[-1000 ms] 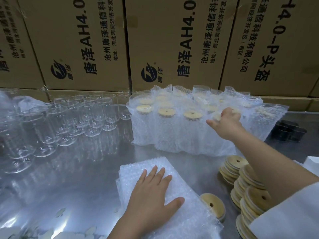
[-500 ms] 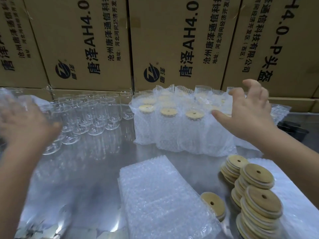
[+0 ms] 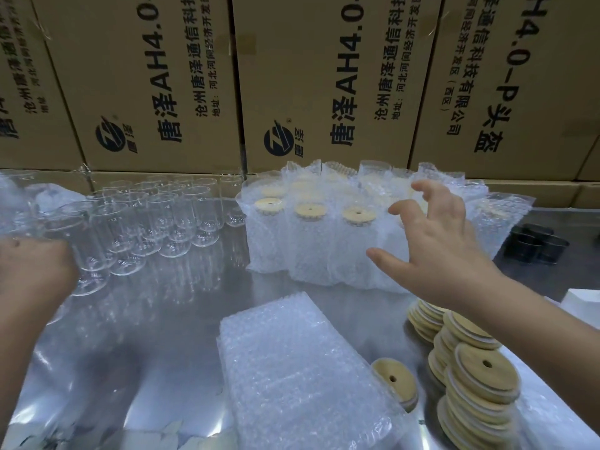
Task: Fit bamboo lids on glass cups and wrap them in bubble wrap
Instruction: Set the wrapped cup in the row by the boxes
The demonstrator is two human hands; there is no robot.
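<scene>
I judge the step in hand to be fetching the next bare cup, so I want the left hand [image 3: 35, 271] to take the nearest cup [image 3: 97, 245] at the front edge of the bare cups [image 3: 168, 219], which stand packed close together on the left of the steel table [image 3: 146, 336]. The way to do it well is to close round the cup's wall low down, lift straight up until it is free of its neighbours, and only then bring it across to the stack of bubble wrap sheets [image 3: 292, 362] lying flat at the front centre. Dragging it sideways risks toppling the row behind. The left hand is right against that cup, but I see only the back of it and its fingers are hidden, so I cannot tell whether they have closed on the glass. The right hand [image 3: 444, 251] hangs in the air in front of the wrapped cups [image 3: 308, 251], which already carry lids and stand at the back centre. Its fingers are spread wide and lightly bent, and it holds and touches nothing. I would drop it next to the loose lid [image 3: 394, 381] just beside the sheets, or to the stacked lids [image 3: 477, 384] on the right, so both parts meet at the wrap.
</scene>
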